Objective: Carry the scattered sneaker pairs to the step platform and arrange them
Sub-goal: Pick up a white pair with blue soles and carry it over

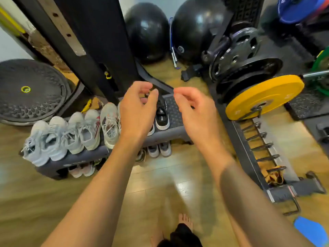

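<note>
A dark grey step platform (175, 114) stands on the wooden floor. On it sit a pale grey-blue sneaker pair (44, 141), a grey pair with red marks (85, 131), a white sneaker (109, 122) and a black sneaker with white sole (161, 114). More sneakers (158, 148) lie under the platform's front edge. My left hand (137, 109) hovers above the black sneaker, fingers curled and apart, holding nothing. My right hand (192, 107) hangs over the platform's right end, also empty with loose fingers.
A black rack upright (92, 41) rises behind the platform. Two black exercise balls (147, 31) stand at the back. A yellow weight plate (265, 95) and black plates (243, 50) sit right, with a pegged rack base (258, 148). A round balance trainer (30, 90) lies left. My bare foot (186, 221) is below.
</note>
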A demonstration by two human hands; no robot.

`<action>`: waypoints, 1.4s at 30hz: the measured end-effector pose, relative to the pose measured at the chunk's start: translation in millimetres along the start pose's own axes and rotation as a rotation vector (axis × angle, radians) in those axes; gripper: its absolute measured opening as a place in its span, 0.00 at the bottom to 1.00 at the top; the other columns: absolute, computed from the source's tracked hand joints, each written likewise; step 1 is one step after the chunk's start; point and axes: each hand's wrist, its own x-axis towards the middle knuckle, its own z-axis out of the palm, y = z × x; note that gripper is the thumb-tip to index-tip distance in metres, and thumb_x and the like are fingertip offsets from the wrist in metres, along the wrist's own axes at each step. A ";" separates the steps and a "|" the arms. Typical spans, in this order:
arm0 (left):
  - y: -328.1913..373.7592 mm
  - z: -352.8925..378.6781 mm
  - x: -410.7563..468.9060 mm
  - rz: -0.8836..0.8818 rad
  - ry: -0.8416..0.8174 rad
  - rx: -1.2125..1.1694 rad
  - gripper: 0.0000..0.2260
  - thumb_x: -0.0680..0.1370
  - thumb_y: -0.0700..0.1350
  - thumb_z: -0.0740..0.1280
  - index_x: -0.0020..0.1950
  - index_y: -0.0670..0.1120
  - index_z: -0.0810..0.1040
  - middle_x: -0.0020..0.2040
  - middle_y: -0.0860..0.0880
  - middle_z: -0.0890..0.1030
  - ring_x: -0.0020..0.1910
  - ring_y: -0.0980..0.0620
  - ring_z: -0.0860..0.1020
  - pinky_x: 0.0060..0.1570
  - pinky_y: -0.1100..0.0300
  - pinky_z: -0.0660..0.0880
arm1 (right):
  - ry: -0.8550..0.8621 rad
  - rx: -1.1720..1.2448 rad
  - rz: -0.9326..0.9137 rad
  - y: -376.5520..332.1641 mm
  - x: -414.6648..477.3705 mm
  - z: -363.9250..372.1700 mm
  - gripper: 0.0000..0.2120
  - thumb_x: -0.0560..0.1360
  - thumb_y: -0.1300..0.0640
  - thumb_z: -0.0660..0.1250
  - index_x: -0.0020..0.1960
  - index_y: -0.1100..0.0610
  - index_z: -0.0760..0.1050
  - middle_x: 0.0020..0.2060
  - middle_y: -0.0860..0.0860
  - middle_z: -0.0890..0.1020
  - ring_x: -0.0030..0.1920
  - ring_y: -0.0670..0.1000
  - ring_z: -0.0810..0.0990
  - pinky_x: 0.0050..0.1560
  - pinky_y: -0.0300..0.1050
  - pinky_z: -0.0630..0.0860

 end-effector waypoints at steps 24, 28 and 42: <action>418.0 -92.9 -160.4 0.696 -0.654 -0.835 0.06 0.75 0.48 0.66 0.49 0.50 0.81 0.44 0.49 0.82 0.43 0.50 0.80 0.43 0.57 0.78 | 0.722 0.242 -0.571 -362.5 -226.9 -231.1 0.12 0.77 0.54 0.60 0.52 0.57 0.80 0.49 0.56 0.84 0.53 0.55 0.82 0.56 0.56 0.79; 461.4 -82.0 -242.5 0.767 -0.867 -0.964 0.06 0.75 0.49 0.66 0.49 0.52 0.81 0.45 0.51 0.83 0.46 0.51 0.81 0.44 0.59 0.77 | 0.922 0.117 -0.661 -383.8 -313.8 -276.2 0.12 0.77 0.54 0.60 0.53 0.57 0.80 0.49 0.54 0.84 0.53 0.54 0.82 0.56 0.56 0.79; 529.4 -93.9 -640.6 0.804 -1.478 -1.222 0.05 0.75 0.48 0.65 0.49 0.52 0.80 0.46 0.47 0.82 0.44 0.51 0.80 0.43 0.59 0.78 | 1.557 -0.230 -0.654 -407.4 -700.8 -365.2 0.13 0.77 0.55 0.59 0.53 0.59 0.79 0.49 0.57 0.83 0.54 0.57 0.81 0.56 0.58 0.77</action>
